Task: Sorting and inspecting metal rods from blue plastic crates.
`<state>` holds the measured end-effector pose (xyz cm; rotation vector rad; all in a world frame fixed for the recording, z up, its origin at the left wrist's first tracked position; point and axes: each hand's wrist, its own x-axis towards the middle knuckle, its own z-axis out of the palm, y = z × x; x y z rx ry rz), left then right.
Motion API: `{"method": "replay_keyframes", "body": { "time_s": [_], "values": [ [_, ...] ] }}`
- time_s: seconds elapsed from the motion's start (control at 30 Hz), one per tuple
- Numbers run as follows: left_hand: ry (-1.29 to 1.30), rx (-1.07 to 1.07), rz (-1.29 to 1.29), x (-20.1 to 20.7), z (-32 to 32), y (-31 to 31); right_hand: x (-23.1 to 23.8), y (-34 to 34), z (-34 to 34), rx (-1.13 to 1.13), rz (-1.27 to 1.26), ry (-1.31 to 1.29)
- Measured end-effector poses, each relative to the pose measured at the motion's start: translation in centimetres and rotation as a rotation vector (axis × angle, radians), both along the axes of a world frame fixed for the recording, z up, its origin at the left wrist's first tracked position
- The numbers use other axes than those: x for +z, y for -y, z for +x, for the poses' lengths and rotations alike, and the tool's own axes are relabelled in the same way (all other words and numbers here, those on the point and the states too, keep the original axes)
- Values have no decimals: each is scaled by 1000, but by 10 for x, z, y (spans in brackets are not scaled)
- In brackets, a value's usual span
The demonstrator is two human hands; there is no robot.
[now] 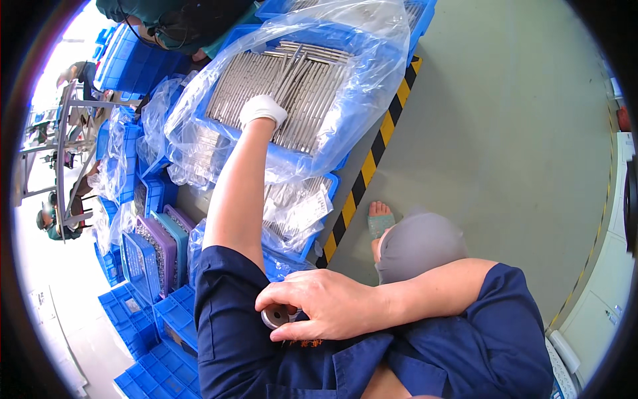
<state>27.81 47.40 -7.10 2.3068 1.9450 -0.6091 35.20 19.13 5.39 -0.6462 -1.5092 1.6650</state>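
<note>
My left hand (264,112), in a white glove, reaches forward onto rows of slim metal rods (309,100) in a plastic-lined blue crate (342,159). Its fingers are hidden from view, so whether it grips a rod cannot be told. Some rods in the middle lie crosswise over the rest. Bare and close to my chest, my right hand (325,302) is closed round a round metal piece with a hole in its face (275,316). Clear plastic film (379,40) is folded back over the crate's edges.
Below that crate stands another blue crate with film-covered metal parts (292,209). Blue, purple and teal bins (159,246) crowd the left, with stacked blue crates (159,372) lower down. Black-and-yellow tape (365,169) marks the floor. A person in dark clothing (193,20) is at the top left.
</note>
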Motion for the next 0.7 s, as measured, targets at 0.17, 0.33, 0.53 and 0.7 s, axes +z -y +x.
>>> {"method": "replay_keyframes", "body": {
  "time_s": [0.17,0.33,0.53,0.7],
  "values": [
    [84,36,52,1,-4,-2,0,0,0,10,-14,-3],
    [225,-1,117,-6,-5,2,1,-1,-3,19,-43,-27],
    [279,-69,180,24,-21,20,7,-1,-2,-2,-152,-42],
    [576,39,94,71,-82,75,9,0,-19,56,-287,-136]
  ]
}}
